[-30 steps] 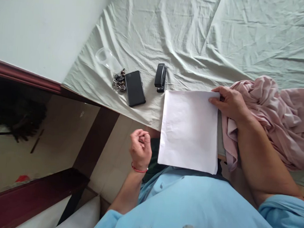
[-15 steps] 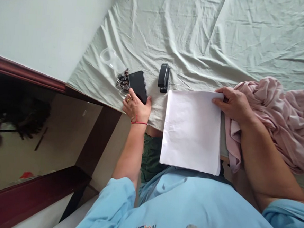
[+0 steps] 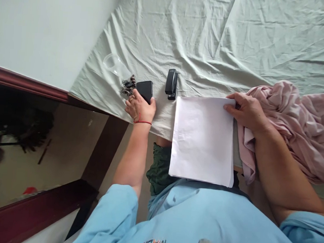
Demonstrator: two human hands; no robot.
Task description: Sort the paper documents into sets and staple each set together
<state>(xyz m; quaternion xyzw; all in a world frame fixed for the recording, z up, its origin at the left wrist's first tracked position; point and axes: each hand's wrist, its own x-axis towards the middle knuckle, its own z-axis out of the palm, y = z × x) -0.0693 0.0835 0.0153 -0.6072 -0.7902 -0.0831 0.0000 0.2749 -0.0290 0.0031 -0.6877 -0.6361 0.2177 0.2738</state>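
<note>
My left hand lies over the near end of a black phone on the pale green bedsheet, fingers closed around it. A bunch of keys lies just left of the phone. My right hand pinches the far right corner of a stack of white paper, which hangs over the bed's edge onto my lap. A black stapler sits between phone and paper, touched by neither hand.
A clear plastic cup lies beyond the keys near the wall. Crumpled pink cloth is heaped at the right under my right forearm. A dark wooden frame and tiled floor are at the left.
My left hand rose from my lap to the bed's edge and closed over the phone, which has shifted slightly away. The right hand and the paper stayed put.
</note>
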